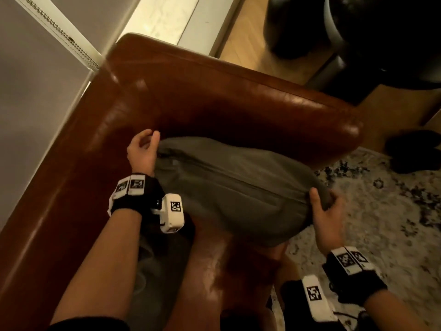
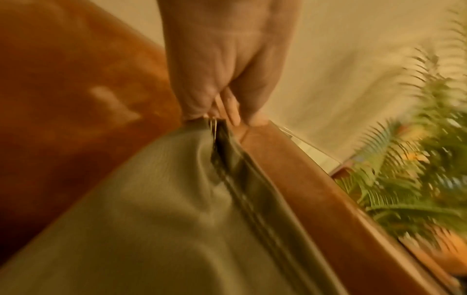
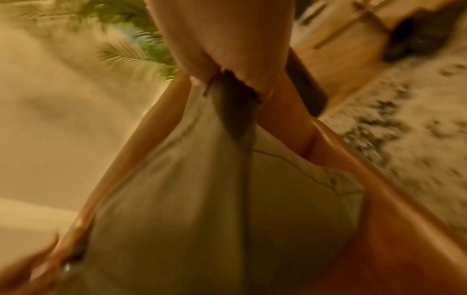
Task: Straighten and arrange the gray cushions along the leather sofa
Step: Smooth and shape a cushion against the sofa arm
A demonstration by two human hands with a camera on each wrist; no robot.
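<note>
A gray cushion (image 1: 229,189) with a zip seam along its top edge is held above the seat at the end of the brown leather sofa (image 1: 191,101), near its armrest. My left hand (image 1: 143,149) pinches the cushion's far left corner (image 2: 217,127). At the near right corner, my right hand (image 1: 322,206) grips the fabric, thumb on top and fingers curled round the corner (image 3: 232,87). A second gray cushion (image 1: 150,271) lies on the seat under my left forearm, mostly hidden.
A patterned light rug (image 1: 381,211) covers the floor to the right of the sofa. Dark furniture (image 1: 381,44) stands beyond the armrest on a wooden floor. A wall and a window blind (image 1: 59,32) run behind the sofa back. A green plant (image 2: 417,159) stands past the sofa.
</note>
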